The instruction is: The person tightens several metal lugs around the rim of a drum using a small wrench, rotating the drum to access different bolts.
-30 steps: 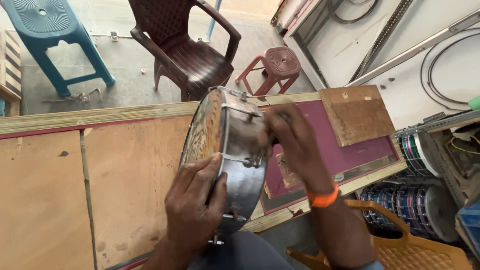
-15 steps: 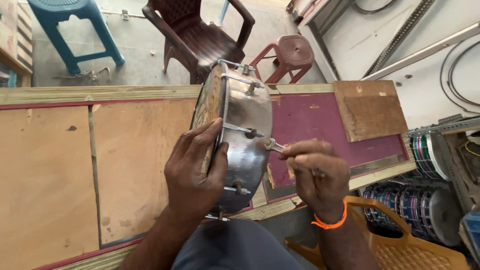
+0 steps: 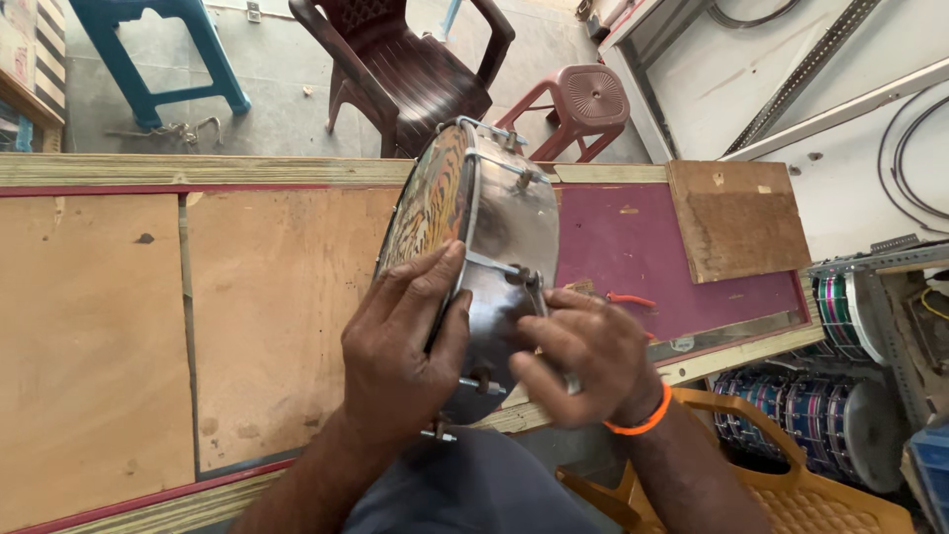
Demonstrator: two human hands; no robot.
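- The left hand (image 3: 400,356) was closed around the near edge of a small metal drum (image 3: 474,232), thumb on the painted skin side and fingers wrapped over the rim, holding it up on its edge.
- The drum stood tilted above a wooden workbench (image 3: 247,297), its shiny shell facing the right hand and its painted face turned toward the left.
- The right hand (image 3: 583,361) was pressed against the drum's shell just beside the left hand, fingers curled and pinched at a tension rod (image 3: 494,267); whether a tool sat in that grip could not be told.
- An orange band (image 3: 638,420) circled the right wrist.
- Beyond the right hand lay a purple board (image 3: 682,267) with a loose brown wooden panel (image 3: 736,218) at its far end.
- Past the bench, beyond the drum, stood a dark brown plastic chair (image 3: 405,69), a small reddish stool (image 3: 583,104) and a blue stool (image 3: 163,44).
- To the right of the right hand, more drums (image 3: 820,415) were stacked on a low rack.
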